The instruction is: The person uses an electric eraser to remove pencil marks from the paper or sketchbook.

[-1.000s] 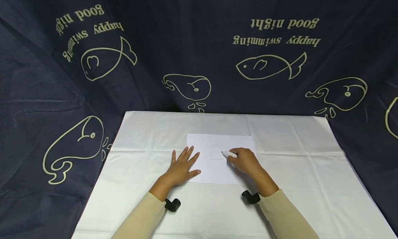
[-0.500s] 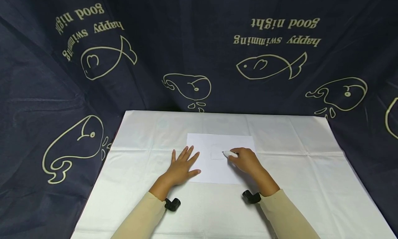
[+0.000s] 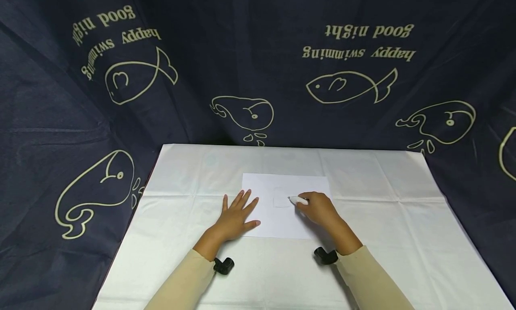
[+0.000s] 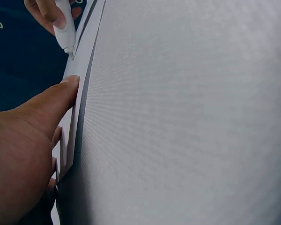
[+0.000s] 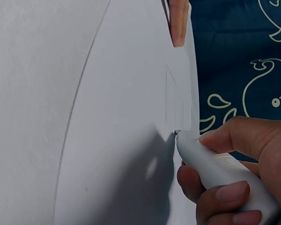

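So the right hand (image 3: 318, 208) has a chunky white pen (image 5: 227, 173) pinched between thumb and fingers, with the nib poking out just past the fingertips, toward the left hand (image 3: 235, 220). The nib is right at the paper (image 3: 284, 222) (can't swear it's actually touching). Some thin pencil-faint lines (image 3: 281, 206) sit just beyond it, on the left hand's side.

My guess on handling: the pen looks like smooth plastic, so light and stiff, maybe a bit slippery if your fingers are sweaty. The fat barrel gives you plenty to hold, and low down near the nib, like the right hand has it, seems the best spot for control. The nib would be the delicate bit, so I'd keep pressure gentle.

The paper is the floppy one: thin, feather-light, probably quick to skate over the white cloth (image 3: 363, 175) beneath it or crease if pinched. Flat pressure at an edge beats gripping it. The left hand is lying on the sheet's edge, across from the pen, fingers spread wide and wrapped around nothing.
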Available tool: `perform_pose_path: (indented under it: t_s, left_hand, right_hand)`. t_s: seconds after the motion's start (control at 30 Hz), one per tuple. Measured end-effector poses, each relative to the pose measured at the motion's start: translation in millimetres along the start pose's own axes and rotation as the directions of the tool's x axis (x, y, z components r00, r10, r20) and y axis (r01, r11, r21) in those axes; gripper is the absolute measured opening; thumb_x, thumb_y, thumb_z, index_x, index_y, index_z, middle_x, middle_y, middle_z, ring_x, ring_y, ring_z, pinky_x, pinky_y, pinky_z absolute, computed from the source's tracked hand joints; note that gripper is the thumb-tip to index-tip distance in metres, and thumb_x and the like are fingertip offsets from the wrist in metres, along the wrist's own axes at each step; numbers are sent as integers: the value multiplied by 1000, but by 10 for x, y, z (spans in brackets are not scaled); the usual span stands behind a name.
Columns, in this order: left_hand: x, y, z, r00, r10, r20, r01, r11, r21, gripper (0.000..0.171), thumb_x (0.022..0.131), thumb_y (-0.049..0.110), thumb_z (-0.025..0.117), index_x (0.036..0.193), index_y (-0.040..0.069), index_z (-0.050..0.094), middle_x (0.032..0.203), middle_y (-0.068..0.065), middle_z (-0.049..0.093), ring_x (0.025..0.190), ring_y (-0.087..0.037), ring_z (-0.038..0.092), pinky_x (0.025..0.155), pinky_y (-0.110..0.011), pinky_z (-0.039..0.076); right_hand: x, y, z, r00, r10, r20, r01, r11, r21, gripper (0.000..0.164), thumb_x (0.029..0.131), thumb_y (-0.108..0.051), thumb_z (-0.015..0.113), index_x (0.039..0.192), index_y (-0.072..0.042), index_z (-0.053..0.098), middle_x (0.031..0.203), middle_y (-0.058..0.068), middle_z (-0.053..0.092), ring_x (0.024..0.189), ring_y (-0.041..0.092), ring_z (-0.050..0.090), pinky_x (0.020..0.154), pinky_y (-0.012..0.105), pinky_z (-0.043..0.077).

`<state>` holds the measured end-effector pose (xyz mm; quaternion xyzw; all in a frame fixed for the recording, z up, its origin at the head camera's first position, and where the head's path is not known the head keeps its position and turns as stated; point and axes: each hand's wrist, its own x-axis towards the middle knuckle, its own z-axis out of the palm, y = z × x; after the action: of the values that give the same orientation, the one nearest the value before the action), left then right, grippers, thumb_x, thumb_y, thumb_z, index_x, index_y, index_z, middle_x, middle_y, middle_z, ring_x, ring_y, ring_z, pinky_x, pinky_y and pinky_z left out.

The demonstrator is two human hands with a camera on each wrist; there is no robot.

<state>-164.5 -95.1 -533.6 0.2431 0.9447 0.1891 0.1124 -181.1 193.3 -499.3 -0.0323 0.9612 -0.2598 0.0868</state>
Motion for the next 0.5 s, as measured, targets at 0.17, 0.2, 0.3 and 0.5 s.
perform_pose_path:
  t_s: [0.17, 0.2, 0.3, 0.5]
  left_hand:
    - [5, -4, 0, 1000, 0, -2, 0, 1000, 2, 72, 101, 54, 53, 160, 21, 31, 172, -9, 12, 160, -32, 7, 119, -74, -3]
    - [5, -3, -1, 1000, 0, -1, 0, 1000, 3, 72, 101, 54, 53, 160, 21, 31, 172, -9, 12, 160, -32, 6, 119, -74, -3]
    - [2, -2, -1, 1000, 1, -2, -1, 1000, -2, 72, 100, 54, 53, 160, 20, 31, 171, -9, 12, 160, -32, 7, 119, -74, -3]
    - [-8, 8, -11, 1000, 1, 1, -1, 1000, -3, 72, 101, 54, 53, 160, 20, 31, 172, -9, 12, 160, -31, 7, 119, -73, -3]
  right_hand:
    - [2, 2, -14, 1000, -14, -1, 14, 1000, 0, 37, 93, -26, 66, 121, -4, 73, 120, 20, 73, 116, 41, 66, 98, 54, 51]
    - [2, -2, -13, 1000, -17, 2, 17, 1000, 1, 37, 93, -26, 66, 121, -4, 73, 119, 20, 73, 116, 40, 66, 98, 54, 52]
    - [1, -17, -7, 1000, -18, 18, 18, 1000, 6, 37, 94, -27, 67, 122, -4, 73, 119, 19, 73, 113, 38, 67, 97, 53, 52]
    - [2, -17, -16, 1000, -1, 10, 1, 1000, -3, 37, 93, -26, 66, 121, -4, 73, 119, 19, 74, 116, 40, 66, 98, 54, 51]
